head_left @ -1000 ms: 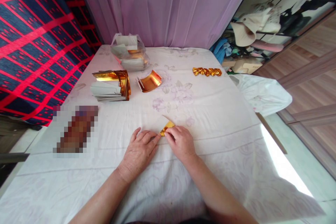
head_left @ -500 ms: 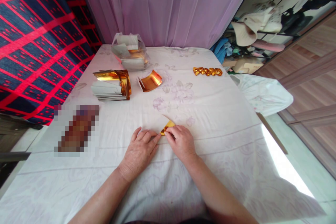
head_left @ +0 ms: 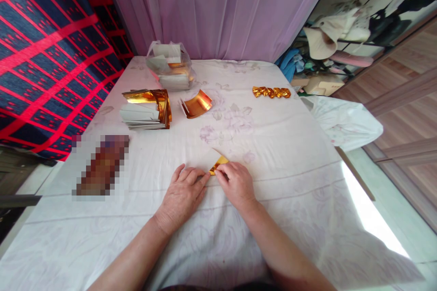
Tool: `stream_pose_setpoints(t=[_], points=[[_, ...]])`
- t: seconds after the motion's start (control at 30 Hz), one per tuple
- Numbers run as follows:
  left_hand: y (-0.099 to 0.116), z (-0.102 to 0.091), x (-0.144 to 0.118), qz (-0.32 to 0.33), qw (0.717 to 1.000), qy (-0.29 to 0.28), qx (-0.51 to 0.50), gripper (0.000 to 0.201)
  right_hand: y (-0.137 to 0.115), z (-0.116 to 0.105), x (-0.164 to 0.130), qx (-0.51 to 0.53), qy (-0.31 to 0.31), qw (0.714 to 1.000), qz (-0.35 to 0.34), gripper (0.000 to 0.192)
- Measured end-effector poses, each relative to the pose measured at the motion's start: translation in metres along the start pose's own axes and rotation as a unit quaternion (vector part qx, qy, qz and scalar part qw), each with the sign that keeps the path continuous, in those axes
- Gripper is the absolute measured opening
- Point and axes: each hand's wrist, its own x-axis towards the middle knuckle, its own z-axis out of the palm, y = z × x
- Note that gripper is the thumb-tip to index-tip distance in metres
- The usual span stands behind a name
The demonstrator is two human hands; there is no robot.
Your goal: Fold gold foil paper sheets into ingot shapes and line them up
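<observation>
A small piece of gold foil paper (head_left: 220,162), partly folded with a pale corner pointing up, lies on the cloth between my hands. My right hand (head_left: 236,183) pinches its lower right part between thumb and fingertips. At the lower left corner, my left hand (head_left: 183,194) rests palm down, its index fingertip pressed to the paper and its other fingers curled on the cloth. The left thumb is mostly hidden. Farther off lie a few curved gold foil sheets (head_left: 198,103) and a thick stack of foil paper (head_left: 145,116) with grey-white backs showing.
A clear plastic bag (head_left: 170,72) of more foil paper stands at the back left. A row of folded gold pieces (head_left: 271,92) lies at the back right. A blurred-out reddish object (head_left: 102,166) is on the left. A floral cloth (head_left: 290,145) covers the table.
The view has shifted very slightly. Both hands stay almost still on the gold foil paper, and its fold looks the same.
</observation>
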Motion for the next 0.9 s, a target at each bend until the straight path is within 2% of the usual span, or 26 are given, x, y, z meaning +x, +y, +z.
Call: stream_pose_setpoints(t=[0.9], points=[[0.0005, -0.0012, 0.0005, -0.002, 1.0, -0.009, -0.004, 0.032, 0.0002, 0.0014, 0.0002, -0.005, 0.001, 1.0, -0.002, 0.017]])
